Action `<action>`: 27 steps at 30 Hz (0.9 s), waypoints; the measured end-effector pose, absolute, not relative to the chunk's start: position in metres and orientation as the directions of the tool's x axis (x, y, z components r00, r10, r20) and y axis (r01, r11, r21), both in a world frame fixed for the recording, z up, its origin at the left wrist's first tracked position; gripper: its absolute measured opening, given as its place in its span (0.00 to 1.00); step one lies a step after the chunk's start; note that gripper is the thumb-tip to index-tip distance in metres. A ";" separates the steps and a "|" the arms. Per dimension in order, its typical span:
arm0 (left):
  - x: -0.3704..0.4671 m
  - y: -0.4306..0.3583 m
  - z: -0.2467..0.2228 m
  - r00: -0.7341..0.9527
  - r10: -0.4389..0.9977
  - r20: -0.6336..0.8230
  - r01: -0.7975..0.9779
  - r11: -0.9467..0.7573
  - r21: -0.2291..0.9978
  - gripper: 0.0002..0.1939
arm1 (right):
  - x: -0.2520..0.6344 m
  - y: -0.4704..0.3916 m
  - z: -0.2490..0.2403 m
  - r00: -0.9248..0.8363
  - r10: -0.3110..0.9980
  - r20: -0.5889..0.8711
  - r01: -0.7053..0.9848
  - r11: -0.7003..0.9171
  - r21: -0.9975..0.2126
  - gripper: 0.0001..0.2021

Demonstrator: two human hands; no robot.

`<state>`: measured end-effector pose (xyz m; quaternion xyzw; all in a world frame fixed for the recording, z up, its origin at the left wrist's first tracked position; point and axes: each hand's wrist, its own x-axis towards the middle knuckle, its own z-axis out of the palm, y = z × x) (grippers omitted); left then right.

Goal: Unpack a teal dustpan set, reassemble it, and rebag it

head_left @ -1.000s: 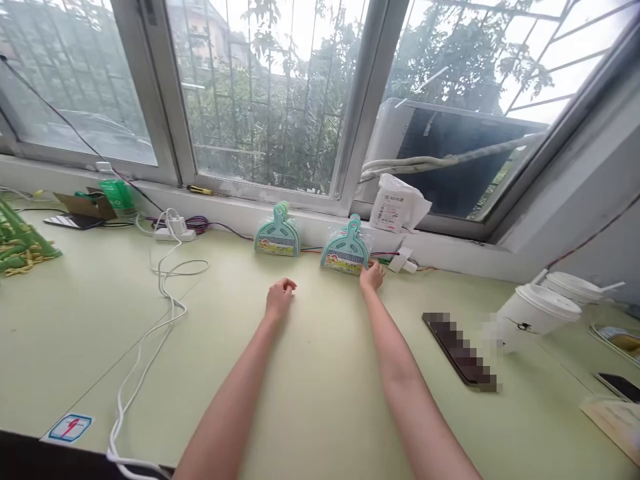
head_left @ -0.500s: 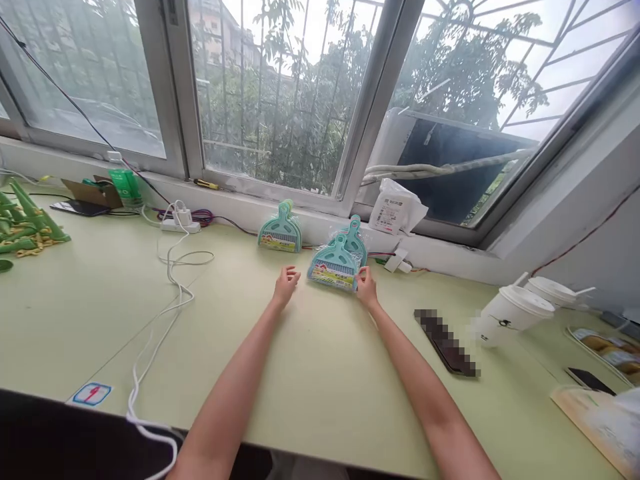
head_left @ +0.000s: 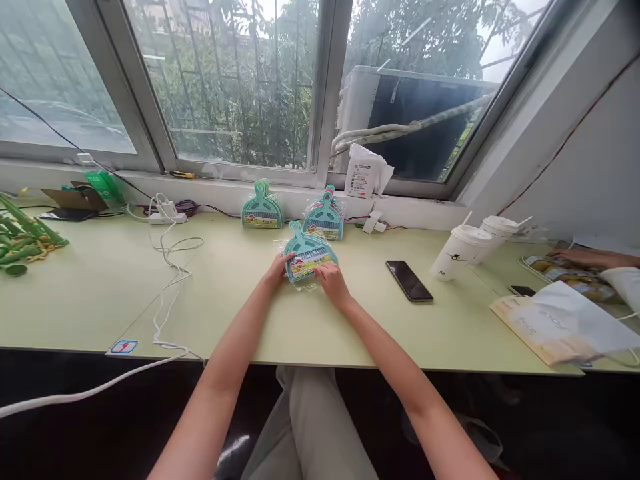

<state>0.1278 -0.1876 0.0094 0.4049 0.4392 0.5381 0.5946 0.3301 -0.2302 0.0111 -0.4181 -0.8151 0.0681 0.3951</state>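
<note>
A teal dustpan and brush set (head_left: 311, 253) in clear plastic, with a printed card across its front, is tilted in front of me. My left hand (head_left: 277, 268) grips its left edge, the thumb lying on the front. Curled fingers of my right hand (head_left: 330, 277) are closed at the lower right of the pack, over the card. Just behind stand more such sets in a stack (head_left: 327, 215), and a second stack (head_left: 262, 207) leans by the sill to the left.
A phone (head_left: 409, 280) and lidded white cups (head_left: 457, 253) are on the right, beyond them a paper bag (head_left: 555, 320) and another person's hand (head_left: 590, 257). White cables (head_left: 173, 267) cross the table (head_left: 225, 293) at left. Green pieces (head_left: 25, 233) are piled at far left.
The front set has come away from the stack, toward me and left, and is now tilted. My left hand has taken hold of it. My view has dipped, and another person's hand appears at right.
</note>
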 end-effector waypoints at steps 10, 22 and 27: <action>0.116 -0.201 0.007 -0.015 0.999 -0.041 -0.376 0.032 0.926 0.24 | 0.338 -0.214 -0.001 -0.047 0.945 0.322 0.422 0.311 -0.851 0.19; 0.080 -0.189 0.019 -0.431 0.894 -0.126 -0.474 -0.106 0.874 0.17 | 0.345 -0.113 0.009 -0.337 0.937 0.088 0.924 0.347 -0.161 0.27; 0.078 -0.180 0.017 -0.406 0.904 -0.130 -0.440 -0.068 0.896 0.17 | 0.324 -0.063 0.007 -0.190 0.978 0.080 0.964 0.201 -0.171 0.28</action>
